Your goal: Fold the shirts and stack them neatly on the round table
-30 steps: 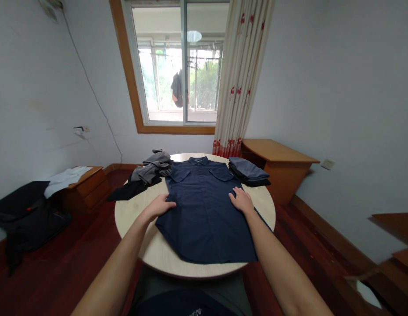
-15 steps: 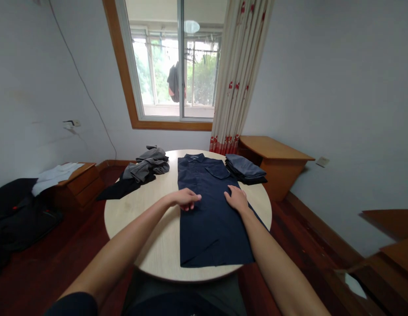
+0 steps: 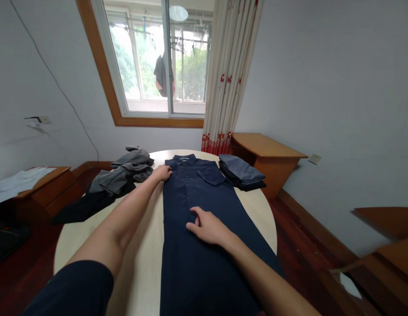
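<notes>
A dark navy button-up shirt point(image 3: 204, 193) lies front up and lengthwise on the pale round table point(image 3: 141, 263), its collar toward the window. My left hand point(image 3: 162, 172) is at the shirt's far left shoulder edge, thumb and fingers slightly apart, touching the cloth; I see no fabric pinched up. My right hand point(image 3: 207, 226) is over the middle of the shirt front. Its fingers are curved with the thumb apart, and nothing is between them. Whether its underside rests on the cloth is hard to tell. The lower hem runs beneath my right forearm and out of view.
Crumpled grey and black clothes point(image 3: 125, 171) are piled at the table's left, partly hanging over the edge. A folded stack of dark clothes point(image 3: 241, 171) lies at the far right. Beyond it stands a wooden desk point(image 3: 270, 145). A curtain point(image 3: 227, 79) hangs beside the window.
My left hand has reached forward from the shirt's left middle to its shoulder. My right hand has shifted left and nearer, from the right side to the middle. The view has moved closer.
</notes>
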{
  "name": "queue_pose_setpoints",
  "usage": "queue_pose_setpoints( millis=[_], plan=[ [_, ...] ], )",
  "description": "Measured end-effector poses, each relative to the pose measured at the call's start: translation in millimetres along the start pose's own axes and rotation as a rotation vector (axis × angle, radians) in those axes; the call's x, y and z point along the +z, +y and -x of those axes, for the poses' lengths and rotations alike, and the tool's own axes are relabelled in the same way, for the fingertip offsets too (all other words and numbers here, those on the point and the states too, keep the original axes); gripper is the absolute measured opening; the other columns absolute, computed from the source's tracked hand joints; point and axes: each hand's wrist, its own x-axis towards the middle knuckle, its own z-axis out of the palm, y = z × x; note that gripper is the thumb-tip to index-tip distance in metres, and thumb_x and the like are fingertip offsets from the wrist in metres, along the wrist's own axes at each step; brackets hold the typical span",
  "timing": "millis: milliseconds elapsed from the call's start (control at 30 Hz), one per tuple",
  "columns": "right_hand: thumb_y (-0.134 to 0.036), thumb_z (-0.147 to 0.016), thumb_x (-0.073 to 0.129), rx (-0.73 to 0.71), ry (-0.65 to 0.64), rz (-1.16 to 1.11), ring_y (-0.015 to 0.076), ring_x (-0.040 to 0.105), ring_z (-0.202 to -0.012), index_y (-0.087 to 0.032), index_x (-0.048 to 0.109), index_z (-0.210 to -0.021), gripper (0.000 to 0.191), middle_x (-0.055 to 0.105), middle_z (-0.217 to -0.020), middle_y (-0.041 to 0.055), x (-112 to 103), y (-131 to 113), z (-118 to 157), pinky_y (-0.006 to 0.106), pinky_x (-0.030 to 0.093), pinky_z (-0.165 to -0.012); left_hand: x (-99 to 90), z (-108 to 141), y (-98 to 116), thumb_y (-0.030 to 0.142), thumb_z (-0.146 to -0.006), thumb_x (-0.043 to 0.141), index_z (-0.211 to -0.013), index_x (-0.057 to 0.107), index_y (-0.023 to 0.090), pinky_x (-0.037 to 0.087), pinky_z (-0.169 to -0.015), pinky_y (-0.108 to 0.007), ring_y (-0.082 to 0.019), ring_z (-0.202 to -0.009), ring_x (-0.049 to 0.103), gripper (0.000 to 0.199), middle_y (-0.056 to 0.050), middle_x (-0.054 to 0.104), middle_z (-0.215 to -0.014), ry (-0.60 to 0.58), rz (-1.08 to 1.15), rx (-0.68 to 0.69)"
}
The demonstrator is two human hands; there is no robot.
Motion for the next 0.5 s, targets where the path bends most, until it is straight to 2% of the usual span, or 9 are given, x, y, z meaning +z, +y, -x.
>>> queue_pose_setpoints(
  millis=[100,233,367,500],
  plan=[
    [-0.043,-0.087,0.067,0.041,-0.093,0.050,0.0264,0.066,-0.091,-0.018,0.051,-0.146,0.066,0.071,-0.099,0.0097,-1.9,-9.4,12.5,0.033,0.045,-0.077,13.5,-25.8,-8.3,0.046,-0.096,0.049,-0.143,0.058,0.025,0.040,-0.113,-0.041,-0.031,-0.138,0.048,0.053,-0.010,0.050,-0.154,-0.045,-0.041,0.005],
    [-0.037,-0.084,0.070,-0.035,-0.171,0.023,0.0236,0.064,-0.088,-0.022,0.054,-0.144,0.064,0.068,-0.093,0.0054,-4.4,-3.5,16.5,0.030,0.044,-0.075,32.1,-45.6,-17.0,0.051,-0.100,0.034,-0.157,0.040,0.025,0.035,-0.116,-0.054,-0.036,-0.149,0.033,0.063,-0.009,0.030,-0.167,-0.077,-0.072,-0.030],
    [-0.024,-0.083,0.069,-0.079,-0.207,-0.028,0.0161,0.060,-0.074,-0.020,0.064,-0.132,0.050,0.065,-0.083,-0.0001,-7.7,4.5,3.5,0.025,0.041,-0.069,43.0,-54.9,-24.5,0.048,-0.103,0.014,-0.163,0.026,0.028,0.023,-0.120,-0.063,-0.033,-0.155,0.020,0.064,-0.004,0.017,-0.170,-0.100,-0.089,-0.058],
    [-0.017,-0.079,0.070,-0.097,-0.264,0.006,0.0140,0.058,-0.071,-0.019,0.067,-0.126,0.047,0.065,-0.080,-0.0018,-15.6,3.7,-19.1,0.023,0.041,-0.069,42.0,-65.5,-32.0,0.047,-0.102,0.014,-0.163,0.023,0.029,0.014,-0.122,-0.065,-0.032,-0.156,0.017,0.064,-0.002,0.016,-0.170,-0.134,-0.125,-0.098]
  ],
)
